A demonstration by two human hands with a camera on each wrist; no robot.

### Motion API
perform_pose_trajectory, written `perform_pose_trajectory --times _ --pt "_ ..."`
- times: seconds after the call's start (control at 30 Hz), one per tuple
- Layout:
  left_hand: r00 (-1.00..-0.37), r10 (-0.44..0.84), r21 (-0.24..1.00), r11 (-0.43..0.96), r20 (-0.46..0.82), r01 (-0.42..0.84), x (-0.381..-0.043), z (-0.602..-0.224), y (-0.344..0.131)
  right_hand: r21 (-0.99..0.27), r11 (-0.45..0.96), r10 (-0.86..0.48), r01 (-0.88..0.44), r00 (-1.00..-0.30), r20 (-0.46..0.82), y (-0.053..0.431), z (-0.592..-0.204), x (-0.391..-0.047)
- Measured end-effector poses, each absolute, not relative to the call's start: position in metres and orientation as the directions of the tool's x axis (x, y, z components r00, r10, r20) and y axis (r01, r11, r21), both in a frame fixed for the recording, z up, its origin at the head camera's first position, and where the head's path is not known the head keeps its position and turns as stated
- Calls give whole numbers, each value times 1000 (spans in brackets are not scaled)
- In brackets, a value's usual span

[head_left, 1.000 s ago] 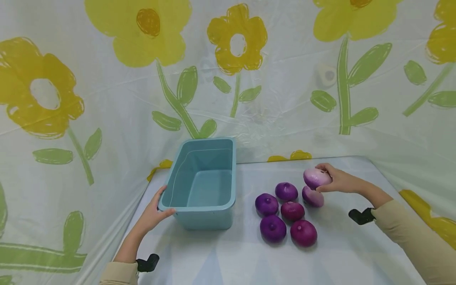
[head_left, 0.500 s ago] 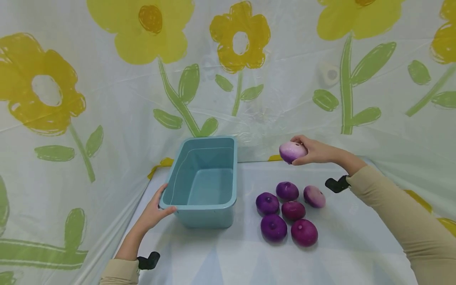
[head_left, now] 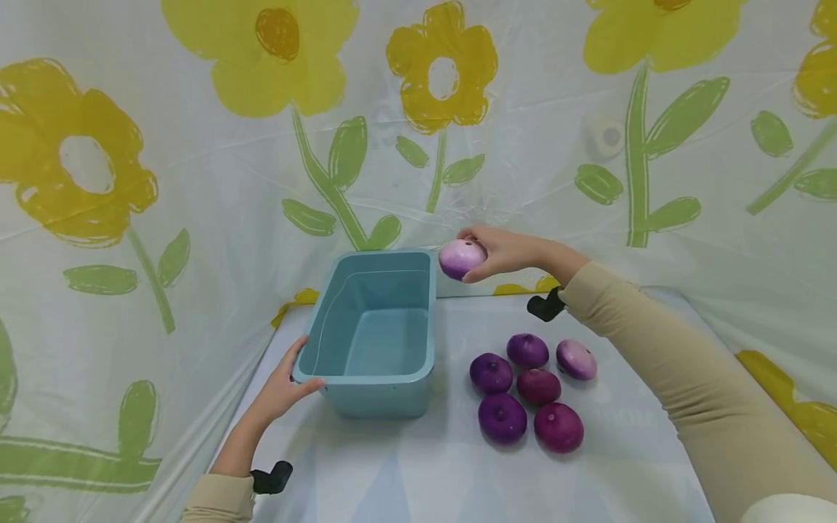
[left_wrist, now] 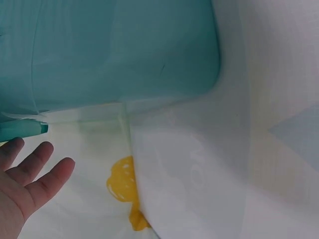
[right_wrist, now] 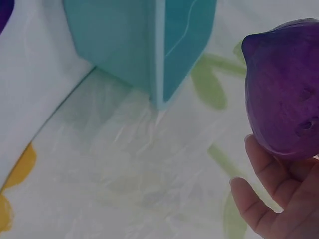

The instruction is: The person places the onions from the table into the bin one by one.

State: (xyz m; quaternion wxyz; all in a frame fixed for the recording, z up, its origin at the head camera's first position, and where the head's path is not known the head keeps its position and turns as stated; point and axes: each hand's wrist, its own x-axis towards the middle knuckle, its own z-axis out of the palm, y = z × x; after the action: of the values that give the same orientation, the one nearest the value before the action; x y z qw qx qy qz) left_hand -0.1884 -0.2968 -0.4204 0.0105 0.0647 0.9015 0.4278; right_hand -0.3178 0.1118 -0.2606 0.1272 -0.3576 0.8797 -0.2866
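My right hand (head_left: pixel 500 250) grips a purple onion (head_left: pixel 461 259) in the air, beside the far right corner of a blue plastic bin (head_left: pixel 392 403). The onion's pale pink side faces up in the head view; the right wrist view shows its dark purple side (right_wrist: pixel 284 94) with a pointed end. At the bin's near left corner, my left hand (head_left: pixel 281 388) holds the rim, thumb over the front edge and fingers at the left side. Several fingers (left_wrist: pixel 52 181) show below the rim in the left wrist view. The bin's inside is bare.
Several more onions sit grouped on the white-covered table (head_left: pixel 445 465) right of the bin: dark purple ones (head_left: pixel 502 419), reddish ones (head_left: pixel 559 428) and a pale one (head_left: pixel 576 359). A flower-print curtain (head_left: pixel 523 181) hangs behind and along the sides.
My right hand has lifted the onion off the group and carried it up and left toward the bin. The left hand stays at the bin's corner.
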Motion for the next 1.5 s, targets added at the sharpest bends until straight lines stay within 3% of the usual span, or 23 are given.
perform_pose_trajectory --times 0.33,0.7,1.23,1.5 --pt "-993 117 780 617 35 100 -188 -418 -295 -422 581 -780 -696 -624 -45 39 -263 -314" --pt "-992 120 783 614 31 98 -188 -420 -296 -284 638 -769 -716 -614 -178 -25 -286 -298" --pt "-993 114 784 615 15 82 -190 -419 -296 -286 653 -757 -702 -604 -248 -46 -304 -290" --pt "-992 120 786 611 29 97 -190 -420 -296 -196 630 -776 -752 -596 -206 -47 -297 -288"
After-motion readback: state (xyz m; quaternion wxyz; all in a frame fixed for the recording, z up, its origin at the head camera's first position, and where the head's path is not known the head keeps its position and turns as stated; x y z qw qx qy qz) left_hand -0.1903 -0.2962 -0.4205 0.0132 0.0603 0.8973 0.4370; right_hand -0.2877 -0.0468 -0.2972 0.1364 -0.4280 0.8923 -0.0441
